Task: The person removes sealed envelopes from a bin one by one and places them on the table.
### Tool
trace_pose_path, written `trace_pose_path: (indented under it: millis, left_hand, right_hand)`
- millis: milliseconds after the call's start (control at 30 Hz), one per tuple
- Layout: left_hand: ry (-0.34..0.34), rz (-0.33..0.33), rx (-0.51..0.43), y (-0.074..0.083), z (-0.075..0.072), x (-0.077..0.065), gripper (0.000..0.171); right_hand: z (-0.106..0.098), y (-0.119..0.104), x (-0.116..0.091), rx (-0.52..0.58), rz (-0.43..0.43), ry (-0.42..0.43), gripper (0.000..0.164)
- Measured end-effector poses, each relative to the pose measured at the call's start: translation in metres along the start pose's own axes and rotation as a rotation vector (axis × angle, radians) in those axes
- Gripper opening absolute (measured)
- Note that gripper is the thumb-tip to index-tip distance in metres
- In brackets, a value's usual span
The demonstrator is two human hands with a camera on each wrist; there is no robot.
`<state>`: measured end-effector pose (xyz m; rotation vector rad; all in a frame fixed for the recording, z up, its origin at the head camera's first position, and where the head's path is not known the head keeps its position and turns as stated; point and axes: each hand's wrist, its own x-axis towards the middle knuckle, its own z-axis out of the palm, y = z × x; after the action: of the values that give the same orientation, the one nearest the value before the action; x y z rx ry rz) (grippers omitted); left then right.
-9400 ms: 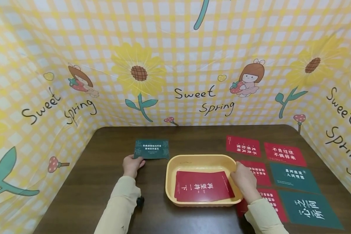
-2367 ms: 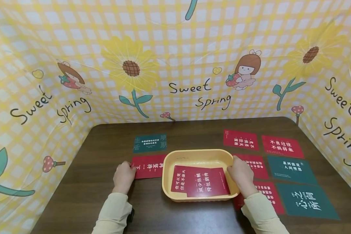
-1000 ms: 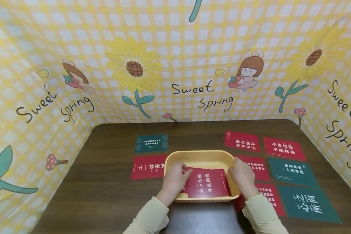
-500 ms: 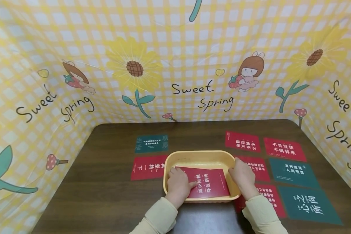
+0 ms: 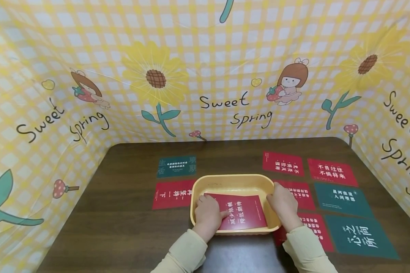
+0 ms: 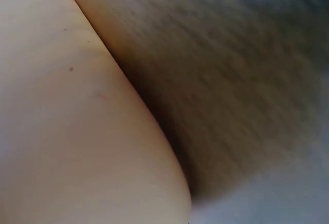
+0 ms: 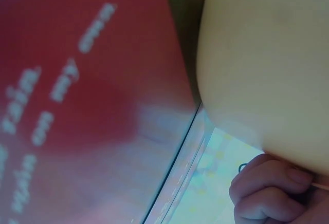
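Red card [image 5: 247, 211] extends toward three o'clock from the left hand [image 5: 207, 215], whose grip we can't tell; right hand [image 5: 283, 204] grips tray [image 5: 246, 185].

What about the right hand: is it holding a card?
No, the right hand grips the rim of the yellow tray instead.

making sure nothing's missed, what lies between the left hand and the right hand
Going from left hand to right hand, the head view shows the top red card, then a narrow bare strip of the yellow tray.
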<state>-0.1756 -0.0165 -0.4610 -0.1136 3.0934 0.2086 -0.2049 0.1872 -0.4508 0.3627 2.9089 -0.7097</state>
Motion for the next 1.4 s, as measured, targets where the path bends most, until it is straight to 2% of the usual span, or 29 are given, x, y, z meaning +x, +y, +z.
trace_pose_path:
  millis: [267, 500, 600, 700, 867, 1000, 1067, 1200, 1400]
  left_hand:
    - [-0.067, 0.003, -0.114, -0.002, -0.002, 0.003, 0.072]
    - [-0.095, -0.006, -0.146, -0.001, -0.005, 0.004, 0.067]
    - [-0.107, -0.016, -0.124, 0.001, -0.007, 0.003, 0.067]
    - [-0.108, -0.01, -0.049, 0.003, -0.009, 0.002, 0.069]
    - [-0.131, -0.007, 0.019, 0.005, -0.014, 0.003, 0.061]
    - [-0.164, -0.039, -0.036, 0.002, -0.013, 0.006, 0.059]
    - [-0.175, -0.053, -0.091, 0.0, -0.012, 0.007, 0.058]
    - [-0.177, -0.046, -0.176, -0.004, -0.01, 0.007, 0.054]
    - [-0.17, -0.053, -0.18, -0.004, -0.012, 0.006, 0.063]
  right_hand:
    - [-0.001, -0.001, -0.001, -0.008, -0.013, 0.008, 0.047]
    - [-0.001, 0.0, 0.0, -0.003, -0.004, 0.008, 0.047]
    - [0.0, 0.001, 0.0, -0.003, -0.005, 0.008, 0.047]
    - [0.001, 0.002, 0.0, -0.003, -0.008, 0.008, 0.048]
    - [0.0, 0.002, 0.001, -0.004, -0.011, 0.009, 0.048]
    - [0.0, 0.002, 0.001, -0.001, -0.007, 0.004, 0.049]
    - [0.0, 0.002, 0.001, -0.002, -0.009, 0.001, 0.049]
    - [0.0, 0.002, 0.001, -0.001, -0.011, 0.001, 0.049]
    - [0.0, 0.002, 0.001, 0.008, -0.012, 0.01, 0.048]
